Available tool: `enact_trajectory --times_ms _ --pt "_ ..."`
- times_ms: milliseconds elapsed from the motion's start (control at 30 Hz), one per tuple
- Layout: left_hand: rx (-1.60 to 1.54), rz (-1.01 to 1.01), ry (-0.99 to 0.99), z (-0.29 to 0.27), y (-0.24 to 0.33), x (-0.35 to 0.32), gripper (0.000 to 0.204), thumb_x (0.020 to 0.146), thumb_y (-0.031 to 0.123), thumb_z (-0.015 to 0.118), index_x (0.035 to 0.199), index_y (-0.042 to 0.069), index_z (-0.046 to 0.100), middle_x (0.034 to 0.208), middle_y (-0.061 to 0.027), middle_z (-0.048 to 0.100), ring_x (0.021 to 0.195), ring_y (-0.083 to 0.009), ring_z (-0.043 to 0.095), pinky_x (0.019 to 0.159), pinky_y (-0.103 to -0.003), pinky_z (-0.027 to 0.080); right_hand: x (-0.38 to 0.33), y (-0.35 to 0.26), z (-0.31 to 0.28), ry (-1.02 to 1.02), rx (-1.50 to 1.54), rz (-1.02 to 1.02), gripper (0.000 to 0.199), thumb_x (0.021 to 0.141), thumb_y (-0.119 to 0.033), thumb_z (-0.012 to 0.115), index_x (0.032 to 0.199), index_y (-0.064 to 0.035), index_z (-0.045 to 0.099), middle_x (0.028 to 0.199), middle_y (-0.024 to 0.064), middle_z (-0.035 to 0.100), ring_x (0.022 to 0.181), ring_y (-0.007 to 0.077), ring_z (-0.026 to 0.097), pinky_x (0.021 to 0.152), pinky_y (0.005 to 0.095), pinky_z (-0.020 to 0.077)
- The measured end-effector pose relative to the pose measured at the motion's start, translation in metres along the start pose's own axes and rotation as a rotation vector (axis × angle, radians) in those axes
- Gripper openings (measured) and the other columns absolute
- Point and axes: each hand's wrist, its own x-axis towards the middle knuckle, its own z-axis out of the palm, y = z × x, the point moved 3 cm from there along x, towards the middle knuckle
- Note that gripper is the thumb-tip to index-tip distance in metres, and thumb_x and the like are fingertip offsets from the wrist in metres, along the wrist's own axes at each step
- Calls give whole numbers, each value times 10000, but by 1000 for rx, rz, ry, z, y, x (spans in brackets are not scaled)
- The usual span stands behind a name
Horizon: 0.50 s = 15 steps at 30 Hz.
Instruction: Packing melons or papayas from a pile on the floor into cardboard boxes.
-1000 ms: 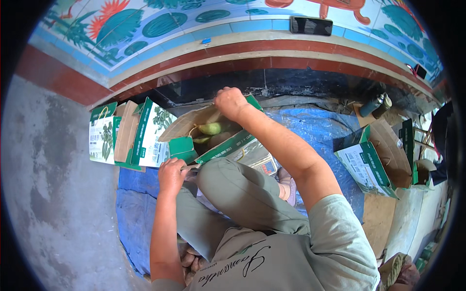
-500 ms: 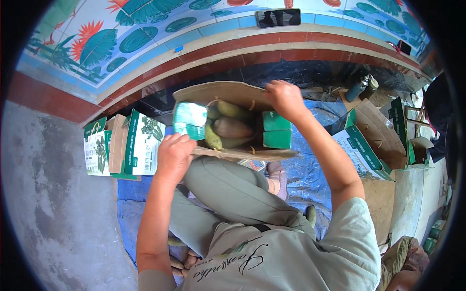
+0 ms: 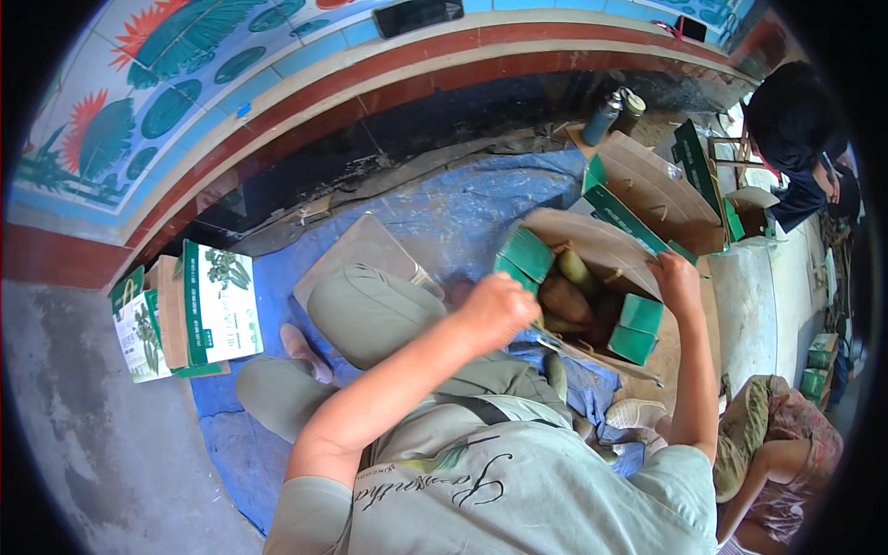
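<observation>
While the person sits on the blue tarp (image 3: 462, 213), an open cardboard box (image 3: 592, 250) with green flaps lies just past the raised knee, btwn both hands. Left hand (image 3: 495, 310) is balled into a fist at the box's near-left corner, right beside a green flap (image 3: 527, 254); looks clenched on the flap edge or rim, prob. to steady the box, but what's inside the fist can't be made out. Right hand (image 3: 677, 277) sits on the far-right rim, fingers (image 3: 668, 265) curled over the cardboard edge, gripping it. One hand per side likely keeps the box from tipping or sliding on the tarp.

Inside lie elongated fruits (image 3: 566, 298), brownish and green, packed side by side w/ another green flap (image 3: 638, 328) folded at the near-right corner. One more green fruit (image 3: 555, 375) lies on the tarp just outside the box, by the person's leg.

Elsewhere: more boxes (image 3: 652, 185) of the same kind stand open behind, closed printed cartons (image 3: 217, 301) stand to the left, two bottles (image 3: 615, 111) near the tiled wall (image 3: 185, 102), a flat metal tray (image 3: 365, 250) by the knee. Another person (image 3: 777, 453) crouches lower right; a third (image 3: 795, 139) bends at upper right.
</observation>
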Motion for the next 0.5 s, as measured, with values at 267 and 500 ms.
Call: enact_trajectory --times_ms 267,500 --pt "-153 -174 133 -73 -2 8 105 733 147 652 814 83 632 780 -73 634 775 -253 592 826 -389 431 -55 103 27 -220 -261 353 145 810 -201 559 839 -72 618 881 147 618 831 320 604 690 430 470" --pt "278 -660 416 -167 -42 -124 135 743 81 655 871 47 630 871 -112 643 867 -304 584 845 -392 435 47 32 23 170 -40 13 223 783 -210 612 961 -78 591 908 138 609 891 323 587 742 416 473"
